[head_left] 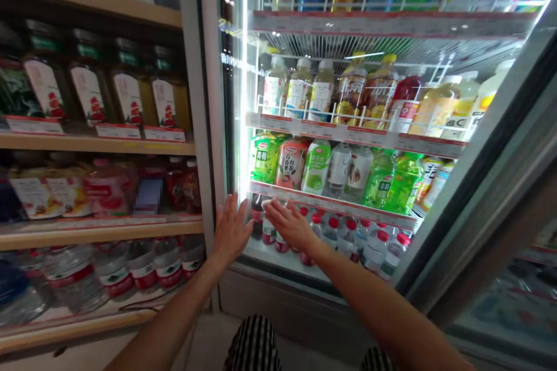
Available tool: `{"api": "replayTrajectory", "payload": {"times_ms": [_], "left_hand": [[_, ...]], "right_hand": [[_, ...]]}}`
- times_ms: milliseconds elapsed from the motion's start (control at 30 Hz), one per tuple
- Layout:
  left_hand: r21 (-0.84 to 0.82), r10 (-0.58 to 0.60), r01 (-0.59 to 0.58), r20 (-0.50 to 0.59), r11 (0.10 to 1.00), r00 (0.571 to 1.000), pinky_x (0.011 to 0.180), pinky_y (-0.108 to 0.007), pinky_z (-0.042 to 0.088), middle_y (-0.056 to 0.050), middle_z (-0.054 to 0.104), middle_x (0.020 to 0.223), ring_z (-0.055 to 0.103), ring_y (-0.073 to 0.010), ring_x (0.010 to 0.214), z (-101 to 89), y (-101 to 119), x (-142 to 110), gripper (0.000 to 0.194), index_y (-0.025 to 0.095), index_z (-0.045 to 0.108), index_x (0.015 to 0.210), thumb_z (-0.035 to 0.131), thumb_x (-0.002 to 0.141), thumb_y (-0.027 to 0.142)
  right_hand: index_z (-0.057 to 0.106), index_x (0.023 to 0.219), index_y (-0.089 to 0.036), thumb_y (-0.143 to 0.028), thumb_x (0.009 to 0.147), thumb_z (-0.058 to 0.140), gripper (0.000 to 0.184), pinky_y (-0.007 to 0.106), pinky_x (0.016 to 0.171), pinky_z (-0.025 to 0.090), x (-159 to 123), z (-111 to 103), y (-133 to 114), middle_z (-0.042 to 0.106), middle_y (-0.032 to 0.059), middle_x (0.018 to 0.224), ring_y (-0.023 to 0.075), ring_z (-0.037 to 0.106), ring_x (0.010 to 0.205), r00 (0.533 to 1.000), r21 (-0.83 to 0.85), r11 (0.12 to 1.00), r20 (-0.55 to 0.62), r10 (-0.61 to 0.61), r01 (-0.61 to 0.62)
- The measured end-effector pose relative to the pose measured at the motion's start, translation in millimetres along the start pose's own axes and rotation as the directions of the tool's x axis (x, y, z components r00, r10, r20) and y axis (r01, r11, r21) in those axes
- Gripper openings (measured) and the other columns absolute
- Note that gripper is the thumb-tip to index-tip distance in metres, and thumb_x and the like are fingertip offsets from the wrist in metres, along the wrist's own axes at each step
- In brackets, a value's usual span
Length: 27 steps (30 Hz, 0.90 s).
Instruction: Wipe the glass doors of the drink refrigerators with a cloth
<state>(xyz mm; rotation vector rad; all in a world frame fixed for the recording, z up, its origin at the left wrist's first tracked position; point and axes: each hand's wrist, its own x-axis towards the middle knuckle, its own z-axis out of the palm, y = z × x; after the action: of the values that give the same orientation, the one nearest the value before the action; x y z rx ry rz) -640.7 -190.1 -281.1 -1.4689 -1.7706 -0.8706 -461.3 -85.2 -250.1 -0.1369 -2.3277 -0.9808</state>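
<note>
My left hand [231, 229] is open with fingers spread, close to the left edge of the lit drinks fridge [278, 287]; whether it touches the frame I cannot tell. In front of the fridge's bottom level, my right hand [289, 223] is stretched out flat with nothing in it. Behind and around it stand clear bottles with red caps [348, 237]. Just above sits a row with a green bottle [264, 156], a red-brown tea bottle [290, 162] and other drinks.
Wooden shelves [100, 140] on the left carry large dark bottles [87, 81] and packs of water [117, 266]. A thick metal door frame [483, 197] slants along the right. Higher fridge shelves hold tea and juice bottles [322, 90]. My checkered-clothed knee [255, 342] is below.
</note>
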Motion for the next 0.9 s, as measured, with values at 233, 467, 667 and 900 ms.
{"api": "replayTrajectory", "payload": {"times_ms": [233,467,667,900], "left_hand": [[0.054,-0.020,0.021,-0.020,0.998,1.000,0.108,-0.053,0.021,-0.017,0.024,0.146,0.018,-0.0289,0.137,-9.7,-33,8,0.052,0.013,0.036,0.134,0.041,0.087,0.036],[0.107,-0.007,0.012,-0.045,0.994,0.999,0.107,-0.051,0.023,-0.018,0.026,0.146,0.020,-0.0287,0.137,-16.7,-56,5,0.051,0.012,0.038,0.132,0.041,0.087,0.036],[0.115,-0.026,0.035,-0.075,0.993,0.997,0.107,-0.051,0.023,-0.019,0.027,0.145,0.020,-0.0281,0.137,-19.7,-62,9,0.052,0.013,0.035,0.135,0.040,0.087,0.034],[0.027,-0.030,0.033,-0.114,0.999,0.993,0.108,-0.051,0.021,-0.017,0.023,0.147,0.017,-0.0271,0.138,-32.9,-58,40,0.053,0.016,0.032,0.136,0.040,0.088,0.036]], "right_hand": [[0.038,0.134,-0.015,-0.013,0.085,0.042,0.049,0.053,0.110,0.022,59,18,-17,0.027,0.0067,0.148,0.0235,0.022,0.137,0.996,0.076,0.993,-0.002,0.086,-0.085],[0.052,0.120,-0.010,-0.014,0.087,0.036,0.037,0.042,0.106,0.036,83,44,-48,0.041,0.0081,0.140,0.0205,0.039,0.128,0.991,0.090,0.987,0.004,-0.135,0.134],[0.045,0.127,-0.013,-0.013,0.087,0.036,0.041,0.051,0.108,0.029,115,40,-38,0.033,0.0076,0.145,0.0245,0.029,0.134,0.996,0.099,0.995,-0.076,0.039,-0.031],[0.048,0.125,-0.017,-0.014,0.086,0.039,0.040,0.051,0.109,0.028,136,5,16,0.039,0.0051,0.142,0.0236,0.032,0.132,0.991,0.013,0.998,-0.117,-0.061,0.063]]}}
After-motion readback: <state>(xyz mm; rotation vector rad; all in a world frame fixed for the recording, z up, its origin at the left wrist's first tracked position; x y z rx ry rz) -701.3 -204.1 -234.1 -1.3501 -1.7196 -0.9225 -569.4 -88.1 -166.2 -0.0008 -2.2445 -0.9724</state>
